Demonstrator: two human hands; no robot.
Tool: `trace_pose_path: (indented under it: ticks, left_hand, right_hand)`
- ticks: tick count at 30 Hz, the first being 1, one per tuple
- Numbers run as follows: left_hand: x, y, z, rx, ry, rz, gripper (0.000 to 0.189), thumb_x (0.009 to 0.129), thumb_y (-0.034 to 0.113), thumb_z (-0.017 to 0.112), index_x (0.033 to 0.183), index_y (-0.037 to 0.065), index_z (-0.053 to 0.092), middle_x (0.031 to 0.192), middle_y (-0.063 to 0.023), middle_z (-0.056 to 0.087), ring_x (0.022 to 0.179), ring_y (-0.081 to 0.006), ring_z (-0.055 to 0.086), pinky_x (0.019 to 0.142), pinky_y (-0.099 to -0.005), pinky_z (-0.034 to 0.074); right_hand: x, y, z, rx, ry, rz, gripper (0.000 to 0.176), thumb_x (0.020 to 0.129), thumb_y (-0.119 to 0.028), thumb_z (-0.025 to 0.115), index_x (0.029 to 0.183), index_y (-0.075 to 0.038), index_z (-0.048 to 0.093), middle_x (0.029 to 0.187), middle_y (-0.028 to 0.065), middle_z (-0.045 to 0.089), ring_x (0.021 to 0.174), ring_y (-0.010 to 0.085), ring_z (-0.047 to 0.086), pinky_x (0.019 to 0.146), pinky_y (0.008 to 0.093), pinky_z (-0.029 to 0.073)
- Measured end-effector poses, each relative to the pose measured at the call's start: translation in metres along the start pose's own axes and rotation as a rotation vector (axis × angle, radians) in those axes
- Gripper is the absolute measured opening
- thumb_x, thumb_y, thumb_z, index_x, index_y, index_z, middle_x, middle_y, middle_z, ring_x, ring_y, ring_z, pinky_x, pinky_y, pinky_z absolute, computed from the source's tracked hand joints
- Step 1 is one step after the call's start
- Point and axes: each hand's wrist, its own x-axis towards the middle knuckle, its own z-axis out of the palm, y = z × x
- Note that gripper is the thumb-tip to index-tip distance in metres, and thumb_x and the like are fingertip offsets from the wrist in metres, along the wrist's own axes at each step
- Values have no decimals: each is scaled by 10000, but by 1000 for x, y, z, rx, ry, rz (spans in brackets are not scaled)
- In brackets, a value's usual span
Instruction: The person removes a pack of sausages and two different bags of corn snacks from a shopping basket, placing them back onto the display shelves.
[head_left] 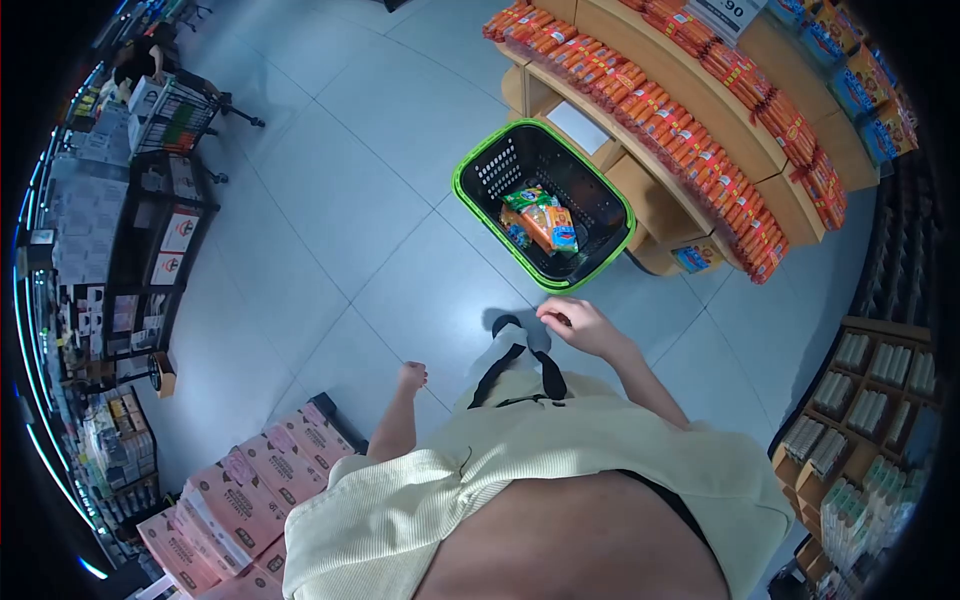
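Note:
My right hand hangs in front of me with nothing in it, its fingers loosely curled and apart. It is a short way from a black shopping basket with a green rim that stands on the floor ahead. Several colourful snack packets lie in the basket. My left hand is down at my side in a loose fist, empty, above the tiled floor. My shoe shows just left of the right hand.
A curved wooden display with rows of orange-red packaged sausages stands right behind the basket. Stacked pink cartons sit at lower left. Shelving lines the right, a dark rack the left. A person stands far top left.

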Motion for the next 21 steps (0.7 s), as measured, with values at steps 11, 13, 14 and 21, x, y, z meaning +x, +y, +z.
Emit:
trace_pose_path:
  ticks: [11, 13, 14, 21]
  left_hand:
    - [-13, 220, 22, 64, -179, 524, 295, 805, 231, 598, 955, -21, 628, 770, -126, 668, 637, -175, 643, 588, -298, 521]
    - [-18, 251, 27, 128, -269, 580, 298, 807, 228, 599, 956, -28, 624, 770, -128, 665, 635, -175, 641, 589, -298, 521]
    - [-20, 264, 29, 170, -360, 635, 300, 810, 225, 599, 958, -36, 621, 771, -130, 662, 632, -176, 638, 590, -299, 521]
    - [27, 303, 2, 295, -297, 597, 271, 805, 203, 600, 947, -24, 639, 757, -128, 663, 652, -164, 646, 596, -300, 524]
  right_hand:
    - [45, 76, -35, -95, 105, 147, 114, 850, -91, 588, 950, -39, 607, 823, 104, 636, 702, 214, 604, 657, 324, 482]
    - [58, 83, -48, -104, 219, 43, 109, 842, -74, 595, 943, -33, 602, 799, 94, 624, 663, 186, 587, 629, 299, 477]
    - [63, 85, -54, -97, 234, 56, 109, 842, -74, 595, 943, -33, 602, 799, 94, 624, 663, 186, 587, 629, 299, 477]
    - [76, 80, -72, 31, 424, 286, 123, 851, -109, 587, 940, -24, 586, 770, 125, 616, 661, 228, 589, 636, 330, 471]
